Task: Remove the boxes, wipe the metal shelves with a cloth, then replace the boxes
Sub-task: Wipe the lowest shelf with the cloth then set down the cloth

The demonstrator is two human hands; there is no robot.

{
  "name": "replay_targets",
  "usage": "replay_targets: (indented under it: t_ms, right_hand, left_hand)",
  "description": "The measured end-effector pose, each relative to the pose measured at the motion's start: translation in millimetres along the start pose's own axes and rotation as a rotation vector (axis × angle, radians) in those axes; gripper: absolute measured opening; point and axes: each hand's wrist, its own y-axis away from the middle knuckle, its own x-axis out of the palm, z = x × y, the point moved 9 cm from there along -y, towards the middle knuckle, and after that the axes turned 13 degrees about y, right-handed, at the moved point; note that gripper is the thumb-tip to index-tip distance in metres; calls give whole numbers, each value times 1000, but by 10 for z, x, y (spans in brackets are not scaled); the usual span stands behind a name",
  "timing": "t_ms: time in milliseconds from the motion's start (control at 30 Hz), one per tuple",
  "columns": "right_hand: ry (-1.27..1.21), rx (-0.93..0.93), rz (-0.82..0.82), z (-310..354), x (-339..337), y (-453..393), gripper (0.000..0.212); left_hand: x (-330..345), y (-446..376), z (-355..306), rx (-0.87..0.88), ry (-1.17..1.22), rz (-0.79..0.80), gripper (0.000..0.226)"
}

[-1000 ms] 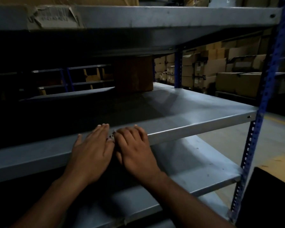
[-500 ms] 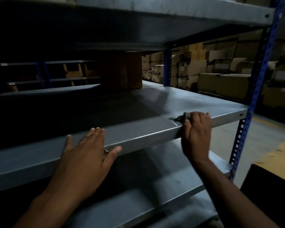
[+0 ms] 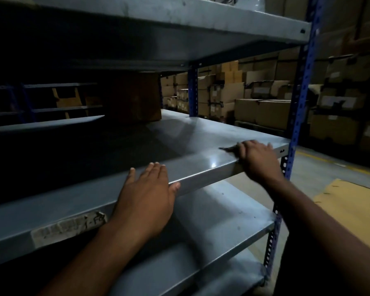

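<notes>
Three grey sheet-metal shelf decks in view on one blue slotted-upright rack: upper deck [image 3: 179, 33] overhead, middle deck [image 3: 212, 137] under the hands, lower deck [image 3: 212, 212] beneath. Two blue perforated uprights visible, near one [image 3: 295, 116] at the right front corner, far one [image 3: 193, 92] at the back. Middle deck nearly bare, presumably cleared for wiping.

One brown cardboard box [image 3: 137, 97] left standing at the back of the middle deck, in shadow, touching the deck and well apart from both hands; probably yet to be lifted off or wiped around. Many more stacked cardboard cartons [image 3: 263, 110] on the floor beyond the rack, too many and too dim to count. One flat yellowish cardboard sheet [image 3: 350, 201] on the floor at right.

Two bare hands. Left hand [image 3: 146, 197] laid flat over the front lip of the middle deck, fingers straight and together, thumb splayed, gripping nothing; likely bracing the body. Right hand [image 3: 257, 155] near the right front corner, fingers curled over one small dark cloth [image 3: 229, 148], pressing it onto the deck top, only a dark edge poking out leftward. Blurred, so exact finger hold unclear.

One worn paper label [image 3: 68, 227] stuck on the front lip, left of the left wrist.
</notes>
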Motion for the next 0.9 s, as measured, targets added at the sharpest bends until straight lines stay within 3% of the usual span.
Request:
replay_targets:
  t_ms: [133,267,367,433,533,667,700,800,833,900]
  right_hand:
    - [210,47,336,-128,247,-357,28]
    - [257,-293,432,855,157,-349,44]
    - [-23,-536,446,1747,-65,-59,39]
    - [-253,-571,499,1911,-170,78,39]
    - [-421,-479,611,1438,-46,16,37]
    - [-608,-72,661,124,320,-356,38]
    - [-530,-6,651,-192,417,-453,36]
    - [61,87,591,-874,692,-794,40]
    - [233,109,598,-924,747,-839,47]
    - [293,82,599,-641,770,-853,53]
  left_hand:
    - [1,-19,-16,4,-16,-16,60]
    - [3,-11,-27,-7,-15,-33,61]
    - [1,-22,-14,-20,4,-40,63]
    - [-3,-25,-12,-24,3,-41,64]
    - [1,-31,3,-19,7,-44,73]
    - [-3,-27,7,-13,27,-63,101]
    - [7,-29,11,-12,30,-65,101]
    - [17,-34,5,-5,22,-69,100]
    - [17,-32,7,-6,21,-74,101]
    - [5,-21,-13,-4,12,-71,101]
